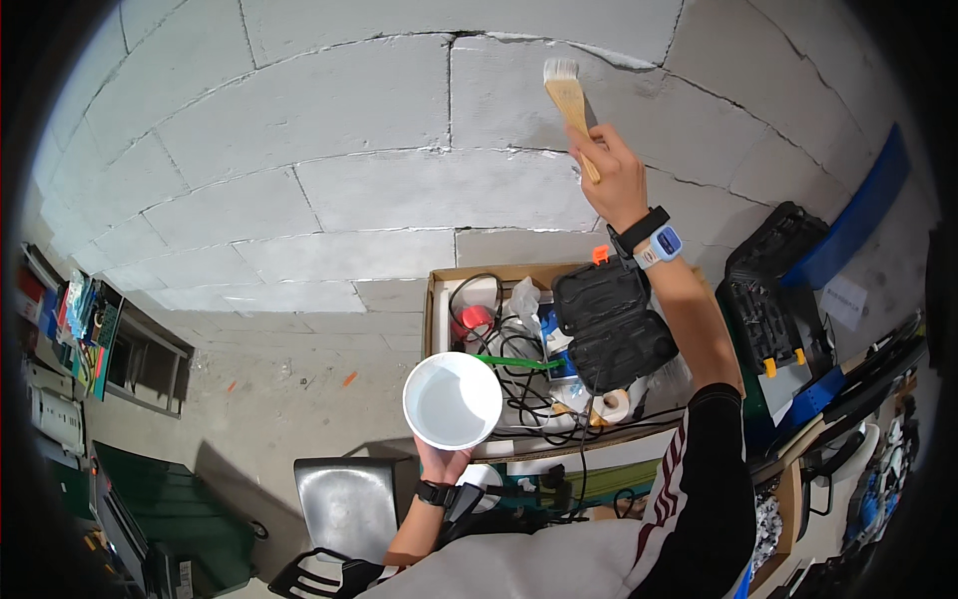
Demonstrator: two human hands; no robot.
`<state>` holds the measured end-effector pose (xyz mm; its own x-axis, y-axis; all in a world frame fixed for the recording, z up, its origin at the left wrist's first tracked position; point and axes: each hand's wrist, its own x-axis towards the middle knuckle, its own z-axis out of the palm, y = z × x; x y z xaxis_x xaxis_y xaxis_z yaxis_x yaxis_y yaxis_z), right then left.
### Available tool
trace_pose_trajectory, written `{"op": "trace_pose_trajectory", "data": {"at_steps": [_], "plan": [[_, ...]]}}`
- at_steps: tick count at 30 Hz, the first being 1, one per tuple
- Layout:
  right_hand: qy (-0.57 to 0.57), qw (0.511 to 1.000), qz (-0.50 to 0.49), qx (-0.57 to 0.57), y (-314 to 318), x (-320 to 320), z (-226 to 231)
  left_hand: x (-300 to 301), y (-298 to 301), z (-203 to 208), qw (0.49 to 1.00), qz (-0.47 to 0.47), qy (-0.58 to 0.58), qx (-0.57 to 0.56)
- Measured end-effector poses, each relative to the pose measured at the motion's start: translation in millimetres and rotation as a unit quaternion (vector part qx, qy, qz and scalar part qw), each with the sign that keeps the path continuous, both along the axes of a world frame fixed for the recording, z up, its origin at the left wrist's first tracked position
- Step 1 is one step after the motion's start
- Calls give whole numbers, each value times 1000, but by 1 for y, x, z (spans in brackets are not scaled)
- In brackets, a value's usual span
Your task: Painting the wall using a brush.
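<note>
In my right hand (616, 180) is a flat paintbrush (566, 92), gripped by its wooden handle. Its pale bristles point up, at or just off the block wall (369, 100); I cannot tell if they touch. My left hand (442, 459) supports a white plastic tub (452, 399) from below, its round mouth facing up. Whitish liquid or a white coating shows inside. Much of the wall on the left and centre looks white, while blocks at the right are greyer.
Beneath my arms stands a cardboard box (436, 309) with cables, an open black case (614, 324) and a tape roll (611, 405). A grey chair (347, 509) is at lower left, a green bin (170, 509) farther left. An open tool case (773, 299) lies at right.
</note>
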<state>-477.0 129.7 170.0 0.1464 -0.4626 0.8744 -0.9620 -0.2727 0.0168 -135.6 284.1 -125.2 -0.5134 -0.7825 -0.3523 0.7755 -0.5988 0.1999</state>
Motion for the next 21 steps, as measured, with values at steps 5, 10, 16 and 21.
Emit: {"op": "trace_pose_trajectory", "data": {"at_steps": [5, 10, 16, 21], "plan": [[-17, 996, 15, 86, 19, 17, -3, 7, 1, -6, 1000, 7, 2, -1], [-22, 998, -9, -50, 4, 17, 14, -1, 2, 0, 1000, 1, 11, 16], [9, 998, -11, 64, 3, 26, 1, 3, 1, -5, 1000, 11, 13, 2], [-32, 995, 47, 76, 13, 28, 10, 4, 2, -9, 999, -2, 26, -19]]}}
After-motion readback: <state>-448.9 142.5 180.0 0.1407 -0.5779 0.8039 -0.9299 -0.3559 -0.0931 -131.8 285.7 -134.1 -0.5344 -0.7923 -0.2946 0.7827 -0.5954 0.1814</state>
